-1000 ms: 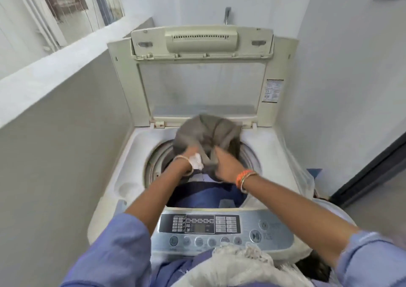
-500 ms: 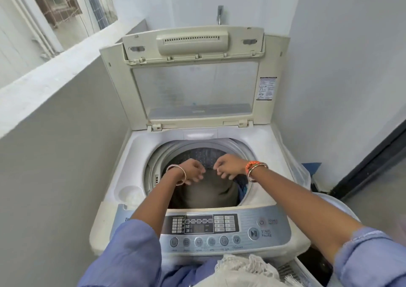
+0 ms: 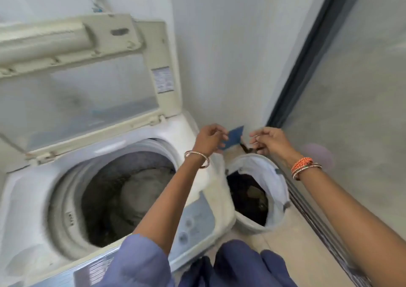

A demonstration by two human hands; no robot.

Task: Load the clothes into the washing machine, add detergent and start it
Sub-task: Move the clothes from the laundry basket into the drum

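Head view: the frame is blurred. The white top-loading washing machine [image 3: 33, 199] fills the left half, its cream lid with a clear window [image 3: 87, 84] standing raised at the back. Inside the round drum lie the grey and dark clothes [image 3: 140, 190], a pale grey piece uppermost and patterned dark cloth behind it. The pale blue control panel [image 3: 195, 218] runs along the machine's near edge, partly covered by the left forearm.

Just beside the machine's right flank, on the floor, stands a round white laundry basket [image 3: 274, 177] with more dark garments [image 3: 248, 196] in it. Both hands are raised above the basket's far rim, apart from each other. The left hand [image 3: 208, 138], with a thin metal bangle [image 3: 197, 158] at the wrist, has its fingers loosely curled and nothing visibly gripped. The right hand [image 3: 272, 141], wearing orange and metal bangles [image 3: 304, 167], is likewise loosely curled with the fingers slack and holds nothing. Between and behind the hands a small blue item [image 3: 232, 137] shows against the wall; what it is cannot be told. Blue sleeves [image 3: 140, 262] cover the upper arms at the bottom edge. A dark door frame [image 3: 307, 51] runs diagonally on the right.
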